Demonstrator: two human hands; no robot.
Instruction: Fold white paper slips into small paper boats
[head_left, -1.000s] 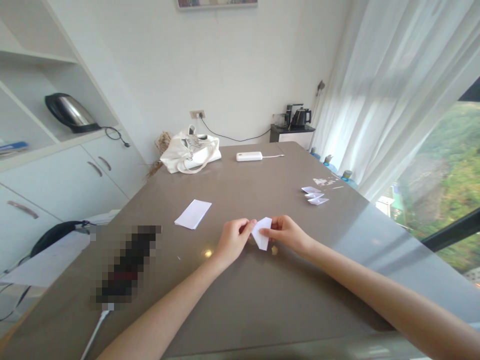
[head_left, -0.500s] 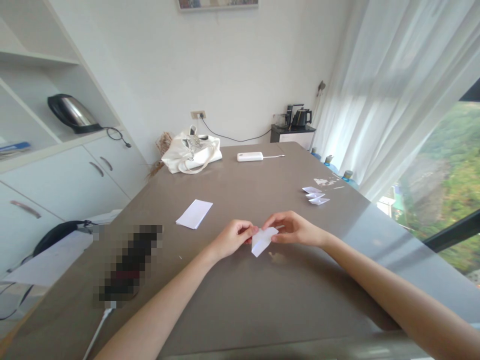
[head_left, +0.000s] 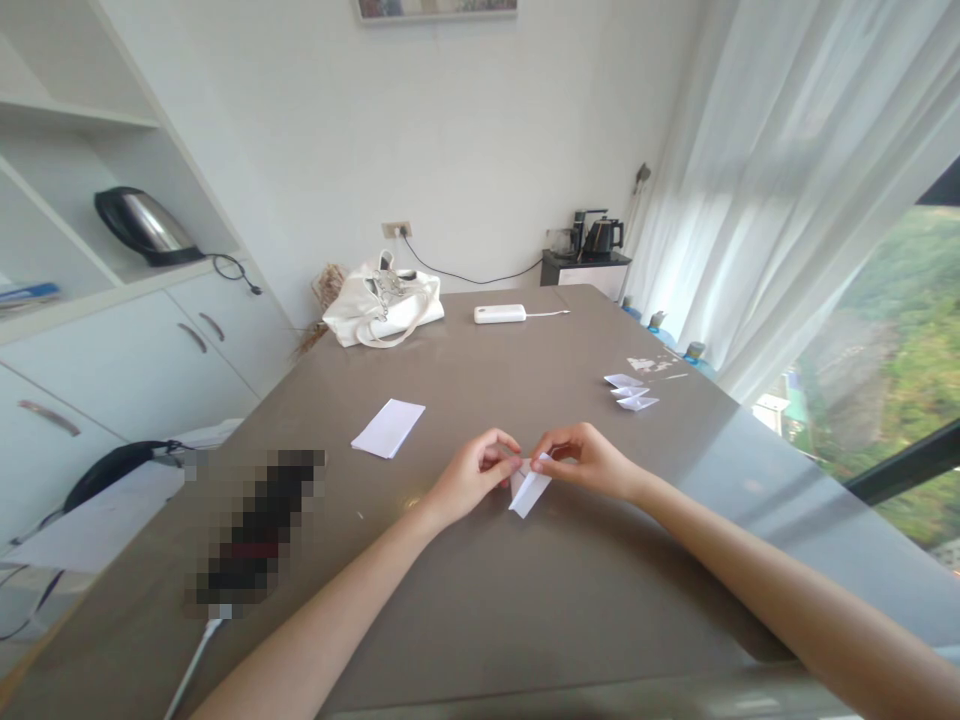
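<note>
Between my hands is a small piece of folded white paper [head_left: 531,490], held just over the table near its front middle. My left hand [head_left: 480,472] pinches its left upper corner between thumb and fingers. On the other side, my right hand [head_left: 577,460] grips the upper right edge, thumb in front and fingers behind. The folds behind my fingertips are partly hidden. Up to the left lies a stack of white paper sheets [head_left: 388,428]. Several folded paper pieces [head_left: 631,392] sit in a group to the right.
A pixelated dark object [head_left: 259,530] with a white cable lies on the table [head_left: 480,610] at the left. Farther back are a white handbag [head_left: 386,305] and a white power bank [head_left: 500,314] with a short cable. White curtains [head_left: 757,180] hang at the right.
The folded paper has turned in my fingers and now shows a narrower strip with a flap. My right thumb has moved left onto its upper edge, bringing my hands closer together.
</note>
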